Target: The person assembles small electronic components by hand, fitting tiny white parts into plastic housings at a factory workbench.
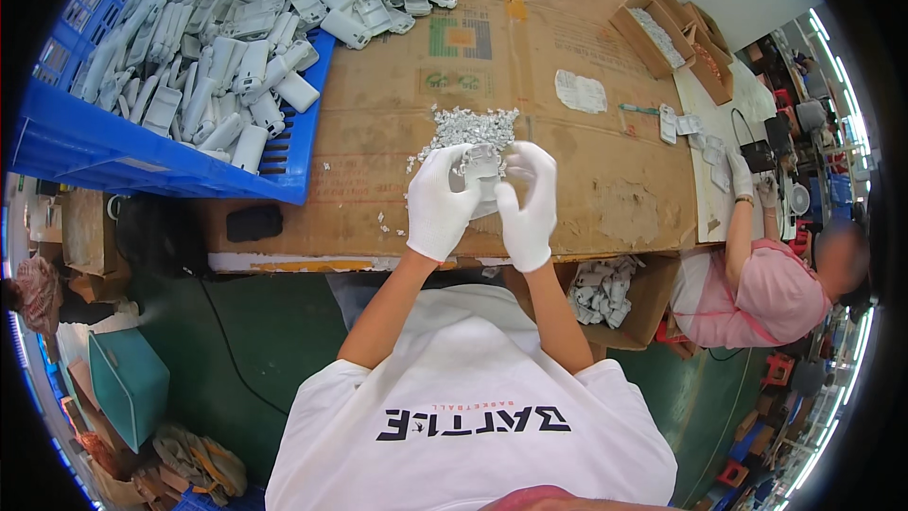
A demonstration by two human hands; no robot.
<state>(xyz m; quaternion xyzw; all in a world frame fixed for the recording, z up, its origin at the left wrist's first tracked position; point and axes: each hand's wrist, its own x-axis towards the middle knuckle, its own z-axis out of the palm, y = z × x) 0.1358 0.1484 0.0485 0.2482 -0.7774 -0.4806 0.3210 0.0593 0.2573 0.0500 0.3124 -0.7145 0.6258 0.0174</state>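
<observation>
Both my hands wear white gloves and meet over the near part of the cardboard-covered table. In the fingers of my left hand (pixel 441 206) is a pale white plastic shell (pixel 485 163), its open inside partly in view. My right hand (pixel 530 210) closes on the shell's right side with curled fingers and thumb; whether a small part is also pinched there is hidden. Just beyond the shell lies a heap of tiny silvery-white parts (pixel 473 125). A few loose bits are scattered left of my left hand.
A blue crate (pixel 170 166) heaped with white plastic shells (pixel 251 66) stands at left. Nearer me lies a black pouch (pixel 253 222). An open carton (pixel 653 298) of white pieces sits below the table's right edge. Small cardboard trays (pixel 653 38) stand far right, near a co-worker in pink (pixel 757 293).
</observation>
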